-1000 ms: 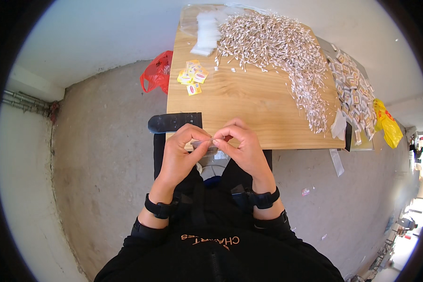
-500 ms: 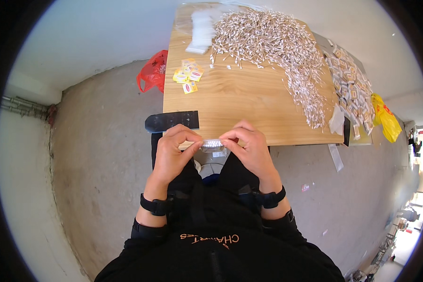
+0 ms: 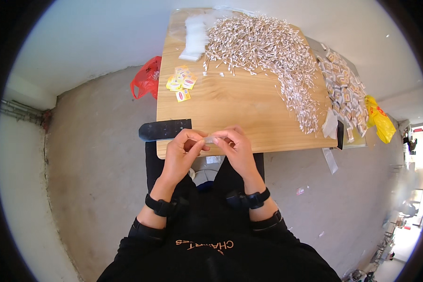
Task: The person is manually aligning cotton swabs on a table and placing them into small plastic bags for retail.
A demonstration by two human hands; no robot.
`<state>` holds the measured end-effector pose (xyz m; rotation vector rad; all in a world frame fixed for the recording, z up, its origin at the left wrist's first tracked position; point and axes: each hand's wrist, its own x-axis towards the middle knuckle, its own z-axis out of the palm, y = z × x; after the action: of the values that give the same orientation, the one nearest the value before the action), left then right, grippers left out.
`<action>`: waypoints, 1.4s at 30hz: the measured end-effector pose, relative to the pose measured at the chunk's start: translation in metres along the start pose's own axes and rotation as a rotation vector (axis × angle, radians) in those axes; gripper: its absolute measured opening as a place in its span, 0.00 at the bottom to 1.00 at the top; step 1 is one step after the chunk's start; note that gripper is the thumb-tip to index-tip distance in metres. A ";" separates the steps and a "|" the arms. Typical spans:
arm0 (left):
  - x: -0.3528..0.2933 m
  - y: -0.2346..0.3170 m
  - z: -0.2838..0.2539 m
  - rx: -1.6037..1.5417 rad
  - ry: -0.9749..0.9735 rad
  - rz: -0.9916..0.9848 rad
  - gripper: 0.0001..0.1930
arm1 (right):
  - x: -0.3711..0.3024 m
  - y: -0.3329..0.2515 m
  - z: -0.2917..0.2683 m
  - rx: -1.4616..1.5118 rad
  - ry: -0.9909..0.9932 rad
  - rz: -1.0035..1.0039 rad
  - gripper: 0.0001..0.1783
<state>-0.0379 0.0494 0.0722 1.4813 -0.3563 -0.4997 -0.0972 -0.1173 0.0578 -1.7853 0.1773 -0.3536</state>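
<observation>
Between my fingertips, over the table's near edge, is a small clear packet of cotton swabs [image 3: 209, 140]. My left hand [image 3: 182, 152] pinches its left end and my right hand [image 3: 235, 148] its right end; the fingers cover most of it. Just beyond my left hand a black flat board [image 3: 167, 129] with a rounded end juts past the table edge. Farther off on the table lie yellow-and-white cards [image 3: 182, 81], a short row of loose cotton swabs [image 3: 214, 74] and a large heap of cotton swabs [image 3: 263, 44].
The wooden table [image 3: 235, 105] also bears a stack of clear plastic bags [image 3: 195, 40]. On the right are many filled packets [image 3: 345, 89], a yellow bag [image 3: 380, 120] and a white crumpled sheet [image 3: 330, 123]. A red bag [image 3: 146, 79] hangs at the left side.
My hands have drawn closer together and the packet between them has turned, so the swab tips that showed before are now mostly covered. The whole view has shifted slightly.
</observation>
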 end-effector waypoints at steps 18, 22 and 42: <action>0.029 -0.063 0.023 -0.284 0.189 -0.327 0.08 | 0.001 0.058 0.037 0.316 0.035 0.422 0.16; 0.034 -0.084 0.016 -0.397 0.151 -0.264 0.09 | 0.004 0.083 0.045 0.275 0.100 0.289 0.17; 0.023 -0.060 0.008 0.147 0.168 0.200 0.07 | -0.001 0.038 0.024 -0.059 0.105 -0.103 0.11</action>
<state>-0.0287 0.0299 0.0115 1.5975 -0.4099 -0.1906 -0.0879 -0.1039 0.0160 -1.8396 0.1716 -0.5217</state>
